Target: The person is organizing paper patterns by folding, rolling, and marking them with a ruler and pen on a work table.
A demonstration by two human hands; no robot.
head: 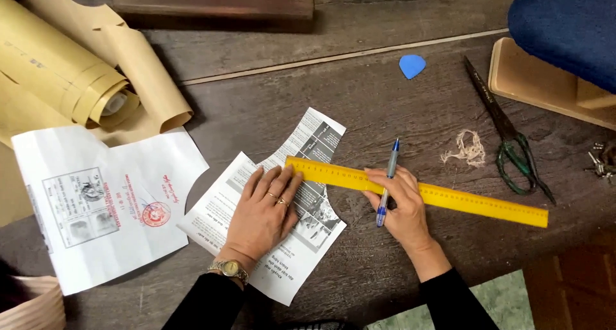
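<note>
My left hand (263, 208) lies flat, fingers together, on a cut piece of printed paper (289, 266) on the dark wooden table, its fingertips touching the left end of a long yellow ruler (475, 202). My right hand (401, 205) presses down on the ruler near its middle and holds a blue-and-white pen (388, 179) between the fingers, pen pointing away from me. The ruler runs from the paper out to the right at a slight slant.
A white printed sheet with a red stamp (102, 208) lies left. Rolled tan pattern paper (77, 80) sits far left. Green-handled scissors (513, 137), a thread tangle (468, 149), blue chalk (412, 66), a wooden block under blue fabric (564, 28) are right.
</note>
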